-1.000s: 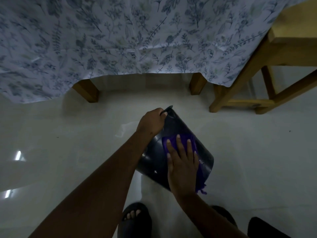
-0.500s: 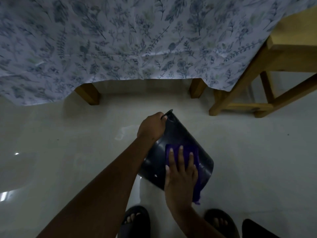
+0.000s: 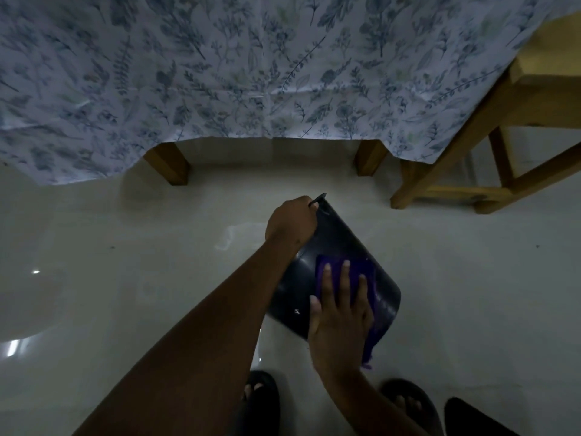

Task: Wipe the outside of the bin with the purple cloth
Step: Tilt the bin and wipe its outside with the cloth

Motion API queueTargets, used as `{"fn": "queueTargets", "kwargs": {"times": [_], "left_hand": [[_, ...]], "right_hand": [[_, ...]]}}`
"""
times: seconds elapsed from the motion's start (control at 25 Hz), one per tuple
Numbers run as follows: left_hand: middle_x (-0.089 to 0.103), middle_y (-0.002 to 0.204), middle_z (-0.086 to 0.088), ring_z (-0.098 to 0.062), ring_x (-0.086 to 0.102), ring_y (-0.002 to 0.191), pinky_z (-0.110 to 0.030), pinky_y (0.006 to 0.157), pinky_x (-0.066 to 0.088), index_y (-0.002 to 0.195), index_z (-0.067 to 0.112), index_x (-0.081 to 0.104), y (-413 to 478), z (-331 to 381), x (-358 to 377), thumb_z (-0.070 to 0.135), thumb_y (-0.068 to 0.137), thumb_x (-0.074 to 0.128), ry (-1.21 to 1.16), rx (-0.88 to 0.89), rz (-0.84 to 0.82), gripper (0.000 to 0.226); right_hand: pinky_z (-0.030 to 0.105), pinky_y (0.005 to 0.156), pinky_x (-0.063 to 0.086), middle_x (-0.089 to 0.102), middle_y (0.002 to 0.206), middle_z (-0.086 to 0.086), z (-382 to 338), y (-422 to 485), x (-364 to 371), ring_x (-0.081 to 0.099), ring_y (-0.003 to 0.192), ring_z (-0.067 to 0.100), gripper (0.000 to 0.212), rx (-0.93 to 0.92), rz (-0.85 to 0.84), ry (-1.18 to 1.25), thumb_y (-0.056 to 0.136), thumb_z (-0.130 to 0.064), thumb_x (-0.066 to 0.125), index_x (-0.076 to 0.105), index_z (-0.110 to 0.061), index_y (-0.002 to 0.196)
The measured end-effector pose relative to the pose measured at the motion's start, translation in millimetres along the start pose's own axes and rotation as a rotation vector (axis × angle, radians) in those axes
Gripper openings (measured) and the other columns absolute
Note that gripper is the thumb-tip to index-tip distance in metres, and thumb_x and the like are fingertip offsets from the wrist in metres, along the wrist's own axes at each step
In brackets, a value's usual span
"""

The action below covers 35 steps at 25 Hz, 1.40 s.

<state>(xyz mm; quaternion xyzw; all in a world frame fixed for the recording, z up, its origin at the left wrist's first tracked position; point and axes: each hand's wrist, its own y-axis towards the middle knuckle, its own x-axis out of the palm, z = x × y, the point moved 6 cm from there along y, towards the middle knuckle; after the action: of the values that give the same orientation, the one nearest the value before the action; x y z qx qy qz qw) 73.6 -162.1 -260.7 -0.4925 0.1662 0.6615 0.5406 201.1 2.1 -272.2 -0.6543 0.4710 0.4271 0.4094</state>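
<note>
A black bin (image 3: 338, 239) is tipped over on the pale floor, its outer wall facing up at me. My left hand (image 3: 290, 221) grips its far rim. My right hand (image 3: 341, 313) lies flat, fingers spread, pressing the purple cloth (image 3: 361, 272) against the bin's wall near its lower end. The cloth's edge hangs down past the bin at my right wrist. Most of the cloth is hidden under my palm.
A table with a leaf-print tablecloth (image 3: 251, 73) stands just beyond the bin, with two wooden legs (image 3: 169, 163) showing. A wooden stool (image 3: 503, 146) is at the right. My feet in dark sandals (image 3: 261, 398) are below, and a dark object (image 3: 471, 420) lies at bottom right.
My right hand and the cloth slid down the bin's wall toward me, then held near its lower end. My left hand has kept its grip on the rim.
</note>
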Motion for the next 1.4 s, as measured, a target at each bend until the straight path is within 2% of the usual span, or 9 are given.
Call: {"fn": "queueTargets", "kwargs": {"times": [0.2, 0.4, 0.56, 0.64, 0.84, 0.96, 1.04, 1.2, 1.4], "left_hand": [[0.064, 0.094, 0.000, -0.019, 0.063, 0.084, -0.027, 0.066, 0.045, 0.111, 0.019, 0.056, -38, -22, -10, 0.039, 0.100, 0.042, -0.294, 0.120, -0.111, 0.027], [0.064, 0.078, -0.002, -0.023, 0.063, 0.074, -0.031, 0.066, 0.044, 0.085, 0.021, 0.052, -44, -41, -16, 0.049, 0.101, 0.028, -0.159, 0.053, 0.058, 0.039], [0.057, 0.071, 0.001, -0.020, 0.056, 0.068, -0.030, 0.064, 0.041, 0.073, 0.027, 0.046, -28, -20, -11, 0.051, 0.100, 0.029, -0.089, 0.087, 0.069, 0.040], [0.054, 0.069, 0.003, -0.018, 0.052, 0.067, -0.027, 0.064, 0.036, 0.074, 0.025, 0.046, -27, -19, -9, 0.049, 0.101, 0.030, -0.078, 0.096, 0.083, 0.039], [0.060, 0.075, -0.004, -0.024, 0.057, 0.072, -0.030, 0.064, 0.037, 0.084, 0.016, 0.055, -8, 3, -23, 0.048, 0.101, 0.029, -0.045, 0.088, 0.106, 0.045], [0.067, 0.086, -0.010, -0.028, 0.060, 0.077, -0.031, 0.065, 0.041, 0.089, 0.015, 0.058, -7, -4, -15, 0.048, 0.101, 0.029, -0.014, 0.055, 0.083, 0.045], [0.063, 0.078, -0.006, -0.025, 0.059, 0.074, -0.030, 0.062, 0.039, 0.082, 0.018, 0.053, -14, -12, -8, 0.049, 0.101, 0.029, -0.044, 0.069, 0.078, 0.043], [0.049, 0.064, 0.007, -0.016, 0.052, 0.065, -0.027, 0.061, 0.034, 0.077, 0.020, 0.049, -22, -9, -13, 0.046, 0.101, 0.030, -0.097, 0.079, 0.125, 0.041], [0.068, 0.093, -0.011, -0.030, 0.063, 0.087, -0.033, 0.072, 0.045, 0.092, 0.011, 0.061, -35, -22, -15, 0.043, 0.102, 0.028, -0.026, -0.084, 0.118, 0.047]], "right_hand": [[0.061, 0.106, 0.029, 0.027, 0.158, 0.003, 22, 75, -18, 0.028, 0.141, 0.037, 0.056, 0.042, 0.022, 0.039, 0.098, -0.050, 0.015, 0.015, -0.030, 0.151], [0.055, 0.112, 0.031, 0.032, 0.156, 0.009, 30, 98, -20, 0.032, 0.141, 0.035, 0.056, 0.021, 0.069, 0.069, 0.099, -0.045, 0.012, 0.021, -0.024, 0.151], [0.056, 0.113, 0.025, 0.025, 0.159, 0.004, 7, 18, -4, 0.018, 0.145, 0.035, 0.051, -0.224, 0.049, -0.015, 0.100, -0.043, 0.022, 0.025, -0.030, 0.149], [0.053, 0.114, 0.027, 0.024, 0.159, 0.002, 7, 43, -5, 0.017, 0.146, 0.033, 0.049, -0.350, 0.014, -0.035, 0.100, -0.040, 0.025, 0.024, -0.033, 0.149], [0.051, 0.103, 0.043, 0.045, 0.146, 0.010, 43, 130, -33, 0.045, 0.131, 0.032, 0.053, 0.105, 0.046, 0.215, 0.098, -0.042, 0.013, 0.031, -0.024, 0.145], [0.056, 0.115, 0.024, 0.026, 0.158, 0.009, 16, 64, -10, 0.024, 0.144, 0.035, 0.053, -0.099, 0.026, -0.026, 0.098, -0.040, 0.020, 0.022, -0.028, 0.150], [0.056, 0.113, 0.014, 0.029, 0.157, 0.005, 4, 26, -1, 0.018, 0.145, 0.035, 0.051, -0.211, 0.043, -0.059, 0.097, -0.041, 0.029, 0.030, -0.032, 0.147], [0.053, 0.113, 0.028, 0.033, 0.155, 0.005, 13, 86, -22, 0.028, 0.142, 0.032, 0.049, -0.116, 0.056, 0.058, 0.100, -0.043, 0.025, 0.030, -0.031, 0.147], [0.047, 0.109, 0.034, 0.046, 0.148, 0.002, 26, 155, -3, 0.047, 0.129, 0.029, 0.051, 0.166, -0.375, 0.448, 0.099, -0.052, 0.019, 0.039, -0.035, 0.142]]}}
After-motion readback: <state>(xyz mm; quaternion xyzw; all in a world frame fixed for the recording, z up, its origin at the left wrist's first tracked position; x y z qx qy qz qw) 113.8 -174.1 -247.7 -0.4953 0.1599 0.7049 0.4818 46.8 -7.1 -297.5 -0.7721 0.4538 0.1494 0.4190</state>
